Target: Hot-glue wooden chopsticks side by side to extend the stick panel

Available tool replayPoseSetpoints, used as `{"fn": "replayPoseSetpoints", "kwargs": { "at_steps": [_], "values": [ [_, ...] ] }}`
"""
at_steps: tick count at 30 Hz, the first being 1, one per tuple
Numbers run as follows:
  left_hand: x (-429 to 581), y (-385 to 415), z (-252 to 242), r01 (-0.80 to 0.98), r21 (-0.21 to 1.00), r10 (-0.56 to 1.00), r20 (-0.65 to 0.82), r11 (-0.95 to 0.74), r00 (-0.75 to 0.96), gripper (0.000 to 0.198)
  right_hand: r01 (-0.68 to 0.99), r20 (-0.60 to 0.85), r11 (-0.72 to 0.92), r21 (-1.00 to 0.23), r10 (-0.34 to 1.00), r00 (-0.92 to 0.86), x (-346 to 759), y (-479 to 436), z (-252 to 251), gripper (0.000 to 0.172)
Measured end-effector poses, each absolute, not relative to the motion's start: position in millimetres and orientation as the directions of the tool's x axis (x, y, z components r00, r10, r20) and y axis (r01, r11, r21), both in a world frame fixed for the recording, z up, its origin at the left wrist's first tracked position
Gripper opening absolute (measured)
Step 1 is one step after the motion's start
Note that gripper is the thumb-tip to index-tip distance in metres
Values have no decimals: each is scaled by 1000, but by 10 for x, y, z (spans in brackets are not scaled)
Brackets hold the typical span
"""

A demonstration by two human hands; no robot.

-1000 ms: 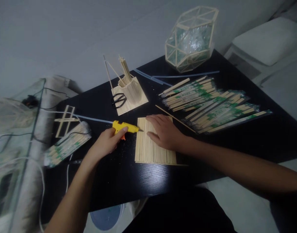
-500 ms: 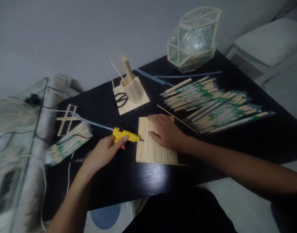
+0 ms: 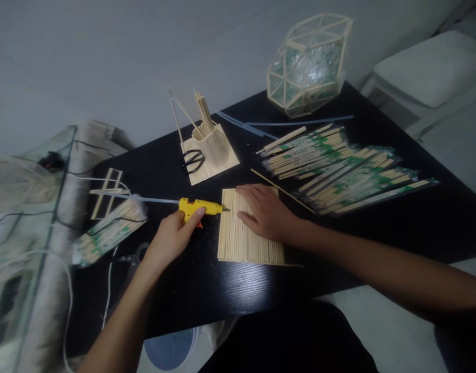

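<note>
Nearest on the black tabletop point(image 3: 183, 305), just below the frame's middle, lies a panel of side-by-side wooden sticks point(image 3: 232, 238); it looks light and stiff along its sticks, probably weaker across the joins, so opposite edges seem the best hold. The right hand point(image 3: 263, 212) lies flat on its upper right, fingers extended, gripping nothing. Left of centre, the left hand point(image 3: 173, 228) wraps the handle of a yellow glue gun point(image 3: 201, 206), whose nozzle reaches the panel's left part; whether it touches, I cannot tell. The gun should be light and rigid, safest by its handle, since the tip may be hot. A bendy-looking glue stick point(image 3: 156, 200) trails from its rear. Farther, at upper centre, a stick-filled cup point(image 3: 215, 147) stands on a square base, likely fragile if knocked.
</note>
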State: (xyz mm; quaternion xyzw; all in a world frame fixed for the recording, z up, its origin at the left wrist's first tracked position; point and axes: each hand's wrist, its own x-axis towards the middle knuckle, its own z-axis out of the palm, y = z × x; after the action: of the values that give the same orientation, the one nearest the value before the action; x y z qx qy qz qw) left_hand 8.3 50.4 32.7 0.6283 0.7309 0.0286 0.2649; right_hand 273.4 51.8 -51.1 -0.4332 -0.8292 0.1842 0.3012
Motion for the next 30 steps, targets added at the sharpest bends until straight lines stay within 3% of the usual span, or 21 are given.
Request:
{"fn": "replayPoseSetpoints", "kwargs": {
  "at_steps": [17,30],
  "values": [
    [-85,293,385,908,356,890,-455,222,-39,72,615,337,559,-557,828,-447,2735,517,-510,53],
    [-212,-244,374,836,453,872,-487,309,-58,69,607,338,556,-568,830,-444,2732,518,-515,52]
  ]
}}
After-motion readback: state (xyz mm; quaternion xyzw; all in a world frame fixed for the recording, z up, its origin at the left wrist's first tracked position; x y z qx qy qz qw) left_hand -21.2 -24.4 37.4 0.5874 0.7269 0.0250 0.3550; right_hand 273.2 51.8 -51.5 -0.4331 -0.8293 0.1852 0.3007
